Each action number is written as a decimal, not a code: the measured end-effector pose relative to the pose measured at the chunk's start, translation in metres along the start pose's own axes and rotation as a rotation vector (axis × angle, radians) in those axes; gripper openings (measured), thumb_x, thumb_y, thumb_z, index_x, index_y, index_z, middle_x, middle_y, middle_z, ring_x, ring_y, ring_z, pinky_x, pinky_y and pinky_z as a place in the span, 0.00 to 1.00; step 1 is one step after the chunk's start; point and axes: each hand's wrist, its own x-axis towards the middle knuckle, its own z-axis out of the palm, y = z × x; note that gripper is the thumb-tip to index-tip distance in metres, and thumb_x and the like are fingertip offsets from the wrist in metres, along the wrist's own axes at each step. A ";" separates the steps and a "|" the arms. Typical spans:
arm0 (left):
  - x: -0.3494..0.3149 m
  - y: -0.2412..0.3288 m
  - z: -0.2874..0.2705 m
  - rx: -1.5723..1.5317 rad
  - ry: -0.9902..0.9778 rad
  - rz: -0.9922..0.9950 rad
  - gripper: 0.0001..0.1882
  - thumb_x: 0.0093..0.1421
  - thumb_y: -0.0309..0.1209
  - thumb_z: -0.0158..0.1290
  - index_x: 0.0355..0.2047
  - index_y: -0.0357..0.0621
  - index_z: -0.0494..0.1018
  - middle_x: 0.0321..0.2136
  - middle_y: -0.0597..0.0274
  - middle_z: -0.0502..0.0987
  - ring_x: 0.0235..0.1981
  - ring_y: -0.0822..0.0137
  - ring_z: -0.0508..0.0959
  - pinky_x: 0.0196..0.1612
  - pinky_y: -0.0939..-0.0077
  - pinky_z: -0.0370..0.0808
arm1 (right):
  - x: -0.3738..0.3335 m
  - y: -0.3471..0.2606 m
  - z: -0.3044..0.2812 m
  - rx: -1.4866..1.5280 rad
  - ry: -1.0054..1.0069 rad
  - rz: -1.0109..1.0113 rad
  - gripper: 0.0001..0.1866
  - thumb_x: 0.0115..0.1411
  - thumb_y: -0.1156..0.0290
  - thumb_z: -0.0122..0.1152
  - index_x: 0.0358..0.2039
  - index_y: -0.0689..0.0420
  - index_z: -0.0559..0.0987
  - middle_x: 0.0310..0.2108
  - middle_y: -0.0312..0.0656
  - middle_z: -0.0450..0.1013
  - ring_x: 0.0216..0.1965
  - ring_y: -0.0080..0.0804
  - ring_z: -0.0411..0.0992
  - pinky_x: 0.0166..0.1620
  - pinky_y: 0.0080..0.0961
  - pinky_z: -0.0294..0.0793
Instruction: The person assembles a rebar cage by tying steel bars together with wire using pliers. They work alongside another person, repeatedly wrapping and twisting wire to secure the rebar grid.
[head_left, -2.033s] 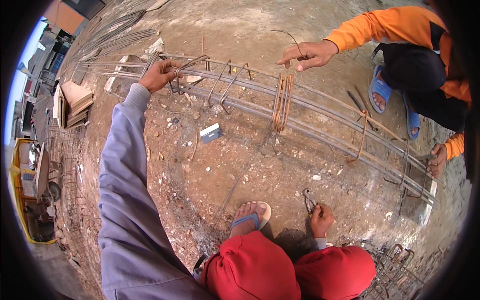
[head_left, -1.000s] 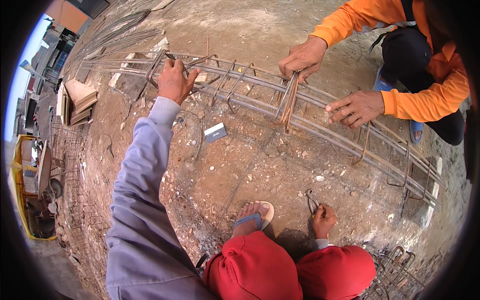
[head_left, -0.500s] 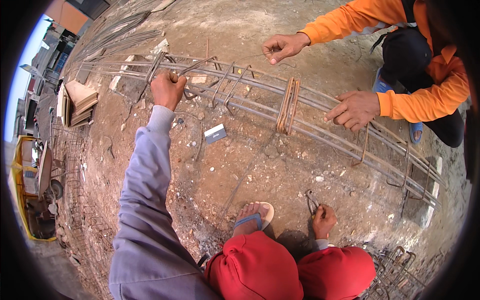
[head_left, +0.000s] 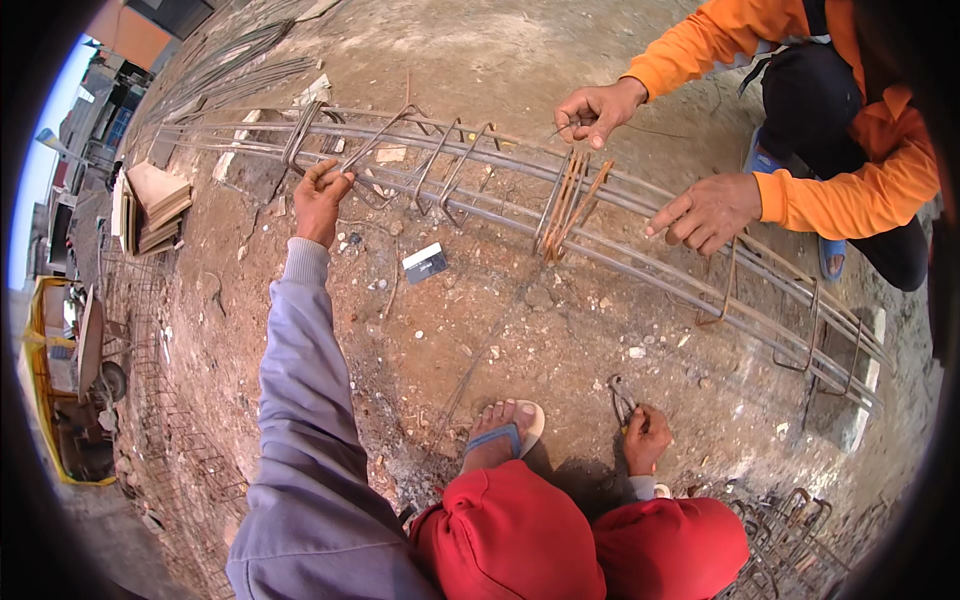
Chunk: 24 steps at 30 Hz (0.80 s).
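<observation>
A long cage of steel reinforcing bars (head_left: 640,262) lies across the bare earth, with bent stirrups standing along it. My left hand (head_left: 320,203), at the end of a grey-lavender sleeve, is stretched out to the cage's left part, with its fingers curled around a tilted stirrup (head_left: 372,145). My right hand (head_left: 648,440) rests low by my red-trousered knee and grips a pair of pincers (head_left: 620,400), their jaws on the ground. A co-worker in orange pinches thin wire with one hand (head_left: 596,110) above a bundle of rusty stirrups (head_left: 562,205); the other hand (head_left: 708,210) rests on the bars.
A small grey-and-white box (head_left: 425,262) lies on the dirt below the cage. My sandalled foot (head_left: 500,430) is planted near the pincers. Stacked boards (head_left: 150,205) and a yellow machine (head_left: 60,400) stand at the left; more bent bars (head_left: 790,530) lie at the lower right.
My left hand has slid slightly down and left along the cage onto a stirrup. The co-worker's raised hand has come down to the stirrup bundle. My right hand stayed put.
</observation>
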 end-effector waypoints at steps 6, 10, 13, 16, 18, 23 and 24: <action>0.027 0.028 0.004 0.457 -0.252 -0.026 0.15 0.57 0.18 0.62 0.45 0.32 0.76 0.33 0.62 0.80 0.36 0.72 0.80 0.39 0.80 0.78 | 0.002 -0.004 -0.002 -0.007 0.008 -0.005 0.05 0.59 0.76 0.62 0.34 0.59 0.83 0.25 0.46 0.76 0.22 0.42 0.74 0.27 0.36 0.72; 0.032 0.038 0.008 0.404 -0.279 -0.070 0.15 0.56 0.19 0.62 0.45 0.34 0.76 0.32 0.64 0.80 0.33 0.72 0.79 0.37 0.79 0.77 | 0.000 0.002 0.002 -0.026 0.002 0.003 0.04 0.58 0.76 0.62 0.33 0.59 0.83 0.26 0.47 0.76 0.22 0.42 0.74 0.27 0.36 0.71; 0.027 0.026 0.007 0.295 -0.129 -0.068 0.16 0.56 0.19 0.61 0.47 0.33 0.76 0.33 0.62 0.80 0.33 0.72 0.80 0.37 0.78 0.78 | 0.002 0.002 0.005 0.008 0.025 -0.032 0.04 0.58 0.77 0.62 0.33 0.59 0.83 0.25 0.46 0.76 0.21 0.42 0.73 0.27 0.37 0.71; 0.022 0.022 0.007 0.348 -0.040 -0.039 0.15 0.56 0.20 0.61 0.46 0.33 0.78 0.32 0.59 0.82 0.33 0.70 0.81 0.37 0.76 0.78 | -0.001 0.002 0.006 0.013 0.011 -0.018 0.04 0.57 0.77 0.62 0.33 0.59 0.83 0.25 0.46 0.76 0.21 0.42 0.73 0.26 0.36 0.70; 0.019 0.028 0.028 0.769 -0.051 0.162 0.12 0.55 0.28 0.63 0.39 0.34 0.80 0.30 0.51 0.83 0.33 0.58 0.84 0.39 0.65 0.80 | -0.003 0.008 0.000 -0.017 0.015 0.013 0.04 0.57 0.77 0.62 0.33 0.59 0.83 0.25 0.46 0.76 0.21 0.42 0.73 0.26 0.36 0.70; 0.025 0.062 0.043 1.277 -0.225 0.384 0.16 0.56 0.37 0.66 0.35 0.35 0.78 0.30 0.39 0.81 0.32 0.44 0.82 0.39 0.57 0.78 | -0.003 0.004 0.006 0.044 0.006 0.015 0.04 0.58 0.77 0.62 0.34 0.60 0.83 0.27 0.47 0.77 0.22 0.42 0.74 0.27 0.35 0.71; 0.033 0.050 0.051 1.308 -0.217 0.417 0.16 0.56 0.37 0.65 0.33 0.35 0.78 0.30 0.39 0.80 0.32 0.43 0.82 0.39 0.56 0.78 | -0.003 0.006 0.002 0.018 0.011 0.016 0.04 0.58 0.77 0.62 0.34 0.60 0.83 0.27 0.47 0.77 0.22 0.41 0.74 0.27 0.35 0.71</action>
